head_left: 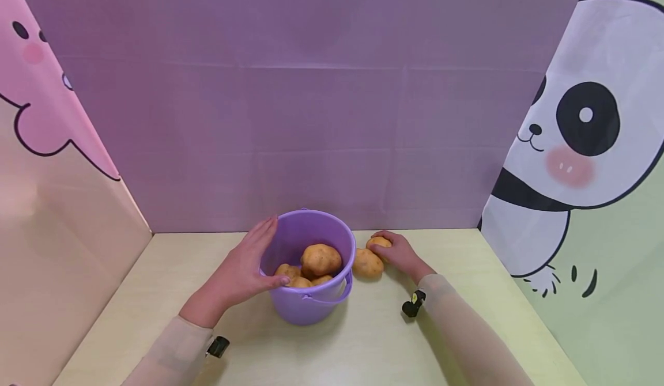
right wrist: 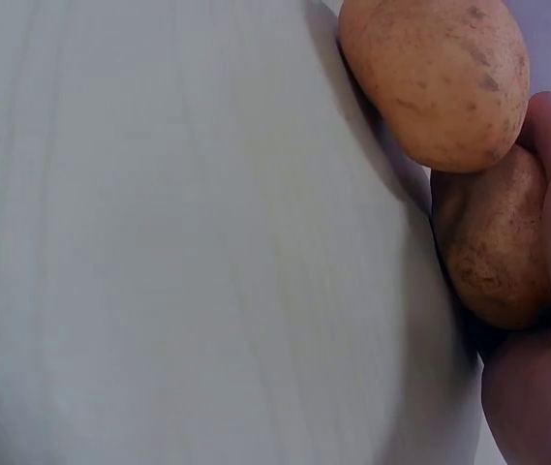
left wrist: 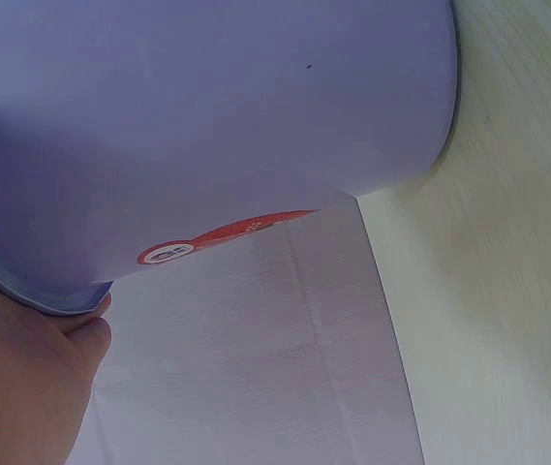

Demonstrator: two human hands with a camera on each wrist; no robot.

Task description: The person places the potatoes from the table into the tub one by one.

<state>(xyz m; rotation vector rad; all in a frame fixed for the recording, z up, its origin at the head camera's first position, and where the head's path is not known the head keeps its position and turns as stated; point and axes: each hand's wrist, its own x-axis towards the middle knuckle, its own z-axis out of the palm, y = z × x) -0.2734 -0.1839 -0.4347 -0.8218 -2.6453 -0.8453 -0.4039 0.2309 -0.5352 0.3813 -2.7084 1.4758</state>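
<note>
A purple bucket (head_left: 303, 308) stands on the table with several potatoes (head_left: 321, 260) inside. My left hand (head_left: 244, 271) holds its rim on the left side, the thumb lying over the near edge and the fingers spread along the far left. The left wrist view shows the bucket wall (left wrist: 207, 116) up close, with a red label (left wrist: 227, 235) low in view. To the right of the bucket, my right hand (head_left: 402, 254) grips a potato (right wrist: 500, 242) from above and the right side. Another potato (head_left: 368, 264) lies between that hand and the bucket, against the gripped one.
The bucket's handle (head_left: 332, 301) hangs down on its near right side. Behind the pale wooden table (head_left: 373, 345) rises a purple backdrop (head_left: 321, 109). Side panels carry a pink cartoon figure (head_left: 52, 98) on the left and a panda (head_left: 612, 46) on the right.
</note>
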